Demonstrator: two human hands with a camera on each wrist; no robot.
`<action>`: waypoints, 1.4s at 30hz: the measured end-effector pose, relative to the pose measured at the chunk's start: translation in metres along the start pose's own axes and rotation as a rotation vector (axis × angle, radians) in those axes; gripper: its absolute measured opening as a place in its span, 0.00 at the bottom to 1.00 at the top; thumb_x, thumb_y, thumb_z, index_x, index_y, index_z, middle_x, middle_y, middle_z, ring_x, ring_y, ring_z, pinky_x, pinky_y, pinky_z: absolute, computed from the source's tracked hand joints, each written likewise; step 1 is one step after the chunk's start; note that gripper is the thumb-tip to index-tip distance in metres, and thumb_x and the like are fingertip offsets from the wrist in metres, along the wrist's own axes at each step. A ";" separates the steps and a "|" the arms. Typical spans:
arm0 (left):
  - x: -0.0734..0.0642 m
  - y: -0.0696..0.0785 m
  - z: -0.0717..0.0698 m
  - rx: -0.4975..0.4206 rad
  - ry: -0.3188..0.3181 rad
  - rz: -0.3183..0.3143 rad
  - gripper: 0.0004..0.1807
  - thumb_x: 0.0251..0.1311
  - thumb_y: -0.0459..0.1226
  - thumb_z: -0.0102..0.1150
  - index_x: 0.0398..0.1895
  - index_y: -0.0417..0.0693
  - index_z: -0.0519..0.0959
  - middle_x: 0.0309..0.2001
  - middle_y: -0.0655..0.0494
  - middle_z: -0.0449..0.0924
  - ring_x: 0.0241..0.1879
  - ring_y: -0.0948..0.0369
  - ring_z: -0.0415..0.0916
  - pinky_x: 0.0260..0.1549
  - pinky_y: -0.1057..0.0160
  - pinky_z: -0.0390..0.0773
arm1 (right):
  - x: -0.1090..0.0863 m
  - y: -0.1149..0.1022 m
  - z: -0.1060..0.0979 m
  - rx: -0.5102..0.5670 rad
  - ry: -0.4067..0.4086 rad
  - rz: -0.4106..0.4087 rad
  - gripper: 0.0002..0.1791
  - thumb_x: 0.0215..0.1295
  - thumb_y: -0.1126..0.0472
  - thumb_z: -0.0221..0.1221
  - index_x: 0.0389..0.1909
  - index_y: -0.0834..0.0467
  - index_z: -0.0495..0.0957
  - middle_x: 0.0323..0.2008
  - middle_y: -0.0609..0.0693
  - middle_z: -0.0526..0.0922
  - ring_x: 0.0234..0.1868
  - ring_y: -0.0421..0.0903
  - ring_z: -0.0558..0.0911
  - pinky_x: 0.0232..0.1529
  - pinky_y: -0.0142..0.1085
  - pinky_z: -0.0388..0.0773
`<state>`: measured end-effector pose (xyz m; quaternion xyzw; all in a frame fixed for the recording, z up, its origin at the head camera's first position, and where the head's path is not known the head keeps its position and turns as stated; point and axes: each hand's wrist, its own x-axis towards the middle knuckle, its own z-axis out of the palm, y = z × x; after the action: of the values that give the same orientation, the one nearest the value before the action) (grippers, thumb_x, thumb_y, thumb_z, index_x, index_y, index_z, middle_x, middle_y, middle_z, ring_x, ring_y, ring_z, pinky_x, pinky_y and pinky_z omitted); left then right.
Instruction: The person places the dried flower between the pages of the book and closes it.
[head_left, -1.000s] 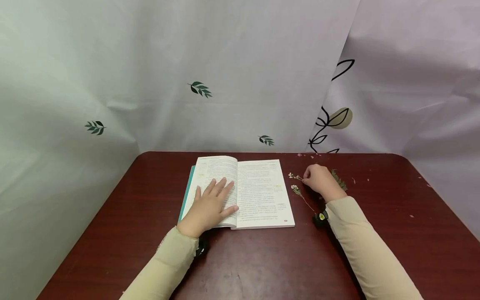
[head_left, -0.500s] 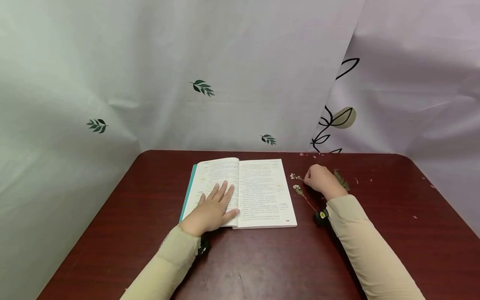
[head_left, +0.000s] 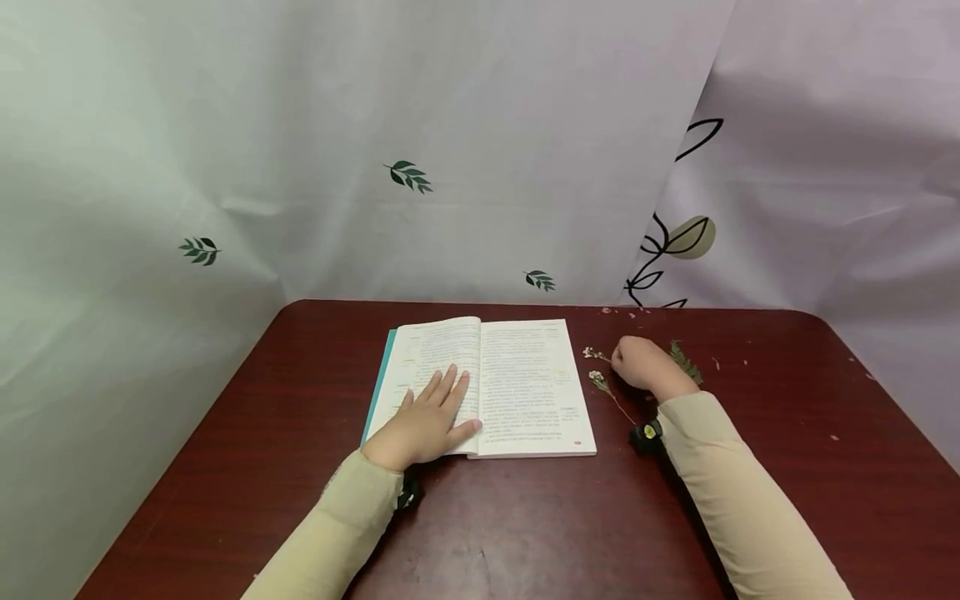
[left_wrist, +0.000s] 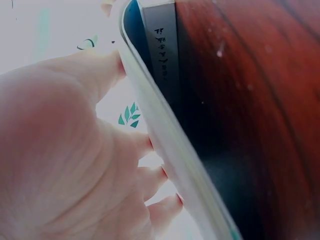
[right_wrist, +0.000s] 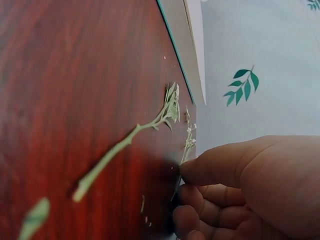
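Note:
An open book with a teal cover lies on the dark red table. My left hand rests flat on its left page, fingers spread, thumb close to the fold; in the left wrist view the fingers bear on the pages. Right of the book, my right hand pinches the thin stem of a small white-flowered sprig between thumb and forefinger, its other fingers curled. The sprig's blossoms point towards the book. A second white-flowered sprig lies just nearer to me, its stem running towards the right wrist.
A green fern-like leaf lies just beyond the right forearm. Small pale petal bits are scattered on the table's right side. Behind the table hangs a pale curtain printed with leaves.
My left hand has slid slightly down the left page, towards me. My right hand keeps its hold on the sprig beside the book. The view has shifted a little.

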<state>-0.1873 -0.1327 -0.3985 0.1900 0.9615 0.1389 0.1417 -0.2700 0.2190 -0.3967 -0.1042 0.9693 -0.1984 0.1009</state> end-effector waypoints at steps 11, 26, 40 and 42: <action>0.001 0.001 0.005 0.004 0.005 0.006 0.42 0.76 0.58 0.45 0.82 0.47 0.48 0.82 0.47 0.39 0.80 0.47 0.37 0.70 0.29 0.44 | -0.008 0.005 0.008 0.101 0.151 0.012 0.11 0.73 0.68 0.46 0.27 0.61 0.67 0.25 0.54 0.70 0.26 0.50 0.71 0.32 0.43 0.70; 0.000 -0.001 -0.001 -0.004 0.004 -0.003 0.43 0.75 0.59 0.45 0.83 0.48 0.47 0.82 0.47 0.39 0.80 0.46 0.37 0.69 0.29 0.44 | -0.007 0.008 0.013 0.335 0.256 0.045 0.05 0.74 0.65 0.57 0.41 0.64 0.78 0.34 0.57 0.82 0.31 0.51 0.79 0.33 0.41 0.74; 0.000 -0.003 -0.002 -0.013 0.015 0.009 0.42 0.75 0.58 0.46 0.82 0.47 0.48 0.82 0.46 0.40 0.80 0.46 0.39 0.69 0.28 0.46 | -0.007 0.003 0.013 0.708 0.289 0.133 0.15 0.73 0.62 0.61 0.52 0.69 0.80 0.41 0.60 0.88 0.33 0.40 0.85 0.37 0.32 0.83; 0.000 -0.003 -0.002 -0.017 0.014 0.011 0.42 0.75 0.58 0.46 0.82 0.47 0.48 0.82 0.46 0.40 0.80 0.46 0.39 0.69 0.28 0.45 | -0.008 0.002 0.012 0.772 0.288 0.154 0.17 0.73 0.61 0.61 0.54 0.69 0.79 0.42 0.59 0.87 0.34 0.38 0.85 0.39 0.31 0.83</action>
<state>-0.1887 -0.1360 -0.3976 0.1930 0.9603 0.1491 0.1356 -0.2600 0.2184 -0.4070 0.0429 0.8330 -0.5514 0.0106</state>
